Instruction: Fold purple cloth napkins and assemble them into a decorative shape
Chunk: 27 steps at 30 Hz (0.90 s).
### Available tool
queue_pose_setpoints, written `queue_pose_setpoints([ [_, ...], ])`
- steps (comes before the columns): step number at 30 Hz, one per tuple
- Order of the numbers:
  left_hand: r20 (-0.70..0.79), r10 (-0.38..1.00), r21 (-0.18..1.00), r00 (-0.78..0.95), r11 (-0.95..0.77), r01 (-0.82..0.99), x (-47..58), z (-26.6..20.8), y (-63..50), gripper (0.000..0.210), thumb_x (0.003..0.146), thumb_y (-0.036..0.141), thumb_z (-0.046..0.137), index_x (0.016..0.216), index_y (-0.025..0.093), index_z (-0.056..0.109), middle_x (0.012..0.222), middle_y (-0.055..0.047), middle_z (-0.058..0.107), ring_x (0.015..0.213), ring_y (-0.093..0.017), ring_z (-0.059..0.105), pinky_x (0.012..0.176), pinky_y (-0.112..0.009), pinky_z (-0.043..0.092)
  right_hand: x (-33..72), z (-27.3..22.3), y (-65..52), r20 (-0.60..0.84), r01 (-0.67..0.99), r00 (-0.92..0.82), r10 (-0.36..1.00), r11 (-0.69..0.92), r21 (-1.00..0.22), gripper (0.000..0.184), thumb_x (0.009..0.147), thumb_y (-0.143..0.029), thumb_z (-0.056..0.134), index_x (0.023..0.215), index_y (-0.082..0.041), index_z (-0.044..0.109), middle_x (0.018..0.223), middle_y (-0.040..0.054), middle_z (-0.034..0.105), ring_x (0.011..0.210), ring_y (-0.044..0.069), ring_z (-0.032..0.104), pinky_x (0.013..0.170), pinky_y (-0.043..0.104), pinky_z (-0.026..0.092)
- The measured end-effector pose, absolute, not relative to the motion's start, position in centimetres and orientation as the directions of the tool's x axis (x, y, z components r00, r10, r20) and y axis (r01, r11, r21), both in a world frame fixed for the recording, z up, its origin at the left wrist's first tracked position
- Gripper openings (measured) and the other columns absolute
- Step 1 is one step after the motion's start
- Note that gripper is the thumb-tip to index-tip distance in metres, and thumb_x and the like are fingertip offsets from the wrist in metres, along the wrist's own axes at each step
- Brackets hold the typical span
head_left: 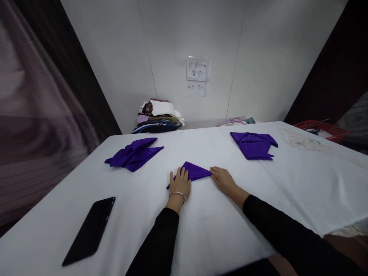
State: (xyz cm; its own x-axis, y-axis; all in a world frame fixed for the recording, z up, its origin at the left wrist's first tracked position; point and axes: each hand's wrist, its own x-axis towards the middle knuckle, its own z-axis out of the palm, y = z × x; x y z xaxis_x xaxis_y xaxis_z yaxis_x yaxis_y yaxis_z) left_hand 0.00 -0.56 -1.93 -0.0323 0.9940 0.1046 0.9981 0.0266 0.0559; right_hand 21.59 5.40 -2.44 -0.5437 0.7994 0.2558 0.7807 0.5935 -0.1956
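Note:
In the head view a purple cloth napkin (194, 171), folded into a flat triangle, lies on the white-covered table. My left hand (180, 184), with a bracelet at its wrist, rests flat across the napkin's left part, fingers spread, hiding some of it. At the opposite end, the fingers of my right hand (223, 179) are together and closed on the pointed right corner. Another folded purple napkin (133, 154) with raised flaps lies to the left. A third purple napkin (253, 146), folded with pointed ends, is at the back right.
A black tablet or phone (90, 232) lies at the table's front left. Stacked folded clothes (159, 117) stand behind the table's far edge, with more cloth (236, 121) to their right. A red basket (322, 129) is beyond the right edge. Paper signs (197, 74) hang on the wall.

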Motion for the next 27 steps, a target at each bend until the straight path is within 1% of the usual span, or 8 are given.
queue_pose_setpoints([
  [3,0.048,0.997,0.094,-0.053,0.049,0.994,-0.1,-1.7,-0.6,0.05,0.087,0.035,0.027,0.135,0.023,0.033,0.146,-0.004,0.027,0.135,-0.022,0.015,0.109,-0.051,0.007,21.6,-2.3,5.2,0.239,0.787,-0.541,0.807,0.585,-0.195,0.042,0.09,-0.025,0.03,0.127,-0.015,0.048,0.13,0.0091,0.049,0.121,0.021,0.041,0.098,0.038,0.032],
  [6,0.027,0.998,0.107,-0.054,0.051,0.993,0.0,-1.5,-0.6,0.052,0.086,0.035,0.028,0.136,0.021,0.032,0.146,-0.004,0.025,0.135,-0.022,0.015,0.109,-0.05,0.009,21.2,-2.0,4.7,0.249,0.76,-0.569,0.783,0.617,-0.203,0.048,0.089,-0.021,0.028,0.137,-0.014,0.033,0.14,0.01,0.036,0.131,0.021,0.026,0.105,0.042,0.021],
  [8,0.023,0.998,0.108,-0.054,0.051,0.993,0.0,-1.4,-0.6,0.053,0.086,0.035,0.028,0.136,0.02,0.031,0.146,-0.005,0.025,0.135,-0.022,0.015,0.109,-0.051,0.008,20.8,-1.6,4.2,0.227,0.707,-0.638,0.736,0.676,-0.205,0.051,0.09,-0.026,0.028,0.14,-0.016,0.025,0.145,0.0076,0.027,0.134,0.019,0.016,0.108,0.043,0.013],
  [9,0.018,0.998,0.11,-0.056,0.053,0.992,0.0,-1.4,-0.7,0.053,0.086,0.035,0.028,0.136,0.02,0.031,0.146,-0.005,0.024,0.135,-0.022,0.014,0.109,-0.051,0.008,20.6,-1.5,4.0,0.195,0.682,-0.673,0.714,0.7,-0.21,0.052,0.091,-0.031,0.029,0.141,-0.017,0.023,0.146,0.0068,0.024,0.135,0.019,0.014,0.108,0.043,0.012],
  [13,0.009,0.998,0.121,-0.055,0.053,0.991,-0.1,-1.3,-0.7,0.054,0.085,0.035,0.027,0.137,0.02,0.03,0.147,-0.004,0.023,0.136,-0.021,0.014,0.109,-0.05,0.009,20.1,-1.2,3.6,0.049,0.656,-0.726,0.686,0.712,-0.251,0.064,0.09,-0.052,0.027,0.141,-0.015,0.021,0.147,0.0085,0.02,0.135,0.022,0.013,0.108,0.043,0.012],
  [19,-0.005,0.998,0.133,-0.055,0.056,0.99,-0.2,-0.8,-0.9,0.057,0.086,0.042,0.026,0.137,0.017,0.029,0.147,-0.005,0.023,0.136,-0.022,0.013,0.109,-0.049,0.01,20.5,-1.2,3.9,0.022,0.65,-0.735,0.678,0.714,-0.26,0.065,0.089,-0.054,0.025,0.141,-0.015,0.021,0.147,0.0094,0.018,0.135,0.023,0.013,0.107,0.045,0.012],
  [24,0.001,0.999,0.113,-0.047,0.047,0.993,-0.2,-0.7,-1.0,0.061,0.085,0.049,0.025,0.137,0.018,0.029,0.147,-0.005,0.022,0.135,-0.023,0.014,0.108,-0.05,0.012,18.6,1.0,3.8,0.088,0.65,-0.73,0.678,0.728,-0.219,0.064,0.089,-0.055,0.028,0.14,-0.016,0.026,0.146,0.0112,0.023,0.135,0.025,0.013,0.107,0.049,0.007],
  [27,-0.014,0.998,0.078,-0.055,0.056,0.995,-0.4,-0.8,-0.8,0.06,0.085,0.045,0.026,0.138,0.016,0.028,0.147,-0.006,0.022,0.135,-0.024,0.015,0.107,-0.051,0.013,15.8,2.4,3.9,0.173,0.584,-0.766,0.619,0.783,-0.214,0.067,0.088,-0.057,0.03,0.139,-0.015,0.026,0.145,0.0122,0.024,0.134,0.024,0.015,0.108,0.048,0.007],
])
